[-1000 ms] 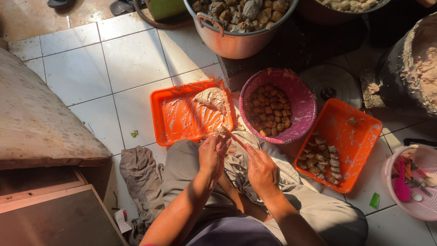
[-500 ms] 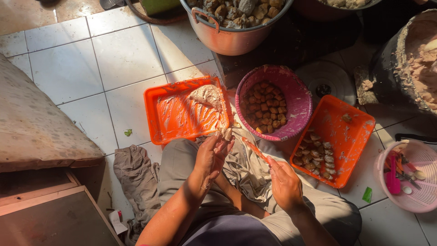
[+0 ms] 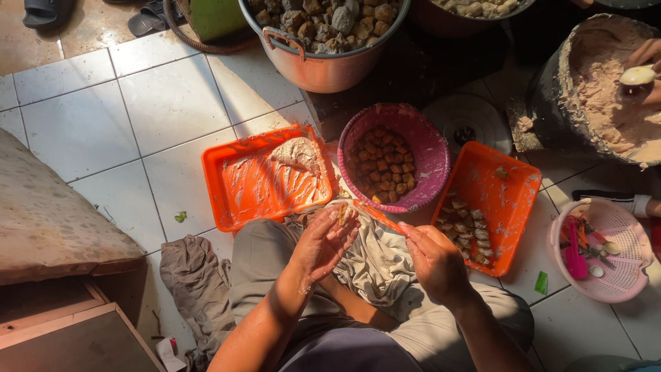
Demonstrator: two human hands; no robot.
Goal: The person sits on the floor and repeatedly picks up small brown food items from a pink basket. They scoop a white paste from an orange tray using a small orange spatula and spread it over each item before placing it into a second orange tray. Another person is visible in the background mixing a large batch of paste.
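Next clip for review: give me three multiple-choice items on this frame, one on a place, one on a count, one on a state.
1. Where does the pink bowl of brown pieces sit?
A. Between the two orange trays
B. Inside the metal pot
C. On the person's lap

2. How many orange trays lie on the tiled floor?
A. One
B. Two
C. Four

3. What is the state of the left hand?
A. Flat on the floor
B. Curled around a small brown piece
C. Gripping the pot handle

Answers:
1. A, since the left orange tray and the right orange tray flank it.
2. B, as only those two show.
3. B, because a small brown piece shows at its fingertips, above the cloth on the lap.
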